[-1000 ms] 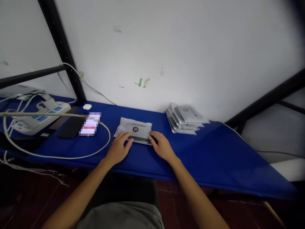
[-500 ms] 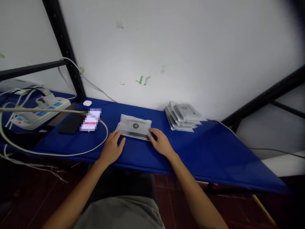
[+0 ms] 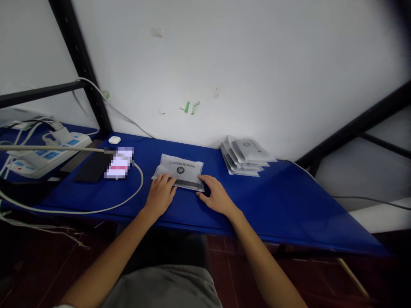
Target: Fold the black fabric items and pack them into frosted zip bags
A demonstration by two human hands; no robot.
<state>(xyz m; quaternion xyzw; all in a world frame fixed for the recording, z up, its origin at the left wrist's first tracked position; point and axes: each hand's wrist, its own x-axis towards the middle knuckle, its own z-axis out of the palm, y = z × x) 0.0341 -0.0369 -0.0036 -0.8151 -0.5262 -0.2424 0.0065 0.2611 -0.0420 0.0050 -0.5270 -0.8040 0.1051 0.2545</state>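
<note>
Frosted plastic makes the flat, pale rectangular packet [image 3: 185, 176] on the blue tabletop [image 3: 272, 205] look light, bendy and slippery, best held by its short sides. The left hand [image 3: 159, 196] rests curled fingers on its near-left edge; whether they pinch, I cannot tell. Inverted dark lettering [image 3: 182, 164] and a round logo [image 3: 180, 170] mark it. Rightmost, the right hand [image 3: 216, 196] has thumb and fingers apart at the near corner.

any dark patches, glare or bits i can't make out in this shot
In the head view, the wall is brightest toward the middle and the upper right corner falls dark; in the head view, the floor is dim; in the head view, the phone screen is pixelated, while the pouch shows readable upside-down lettering.
</note>
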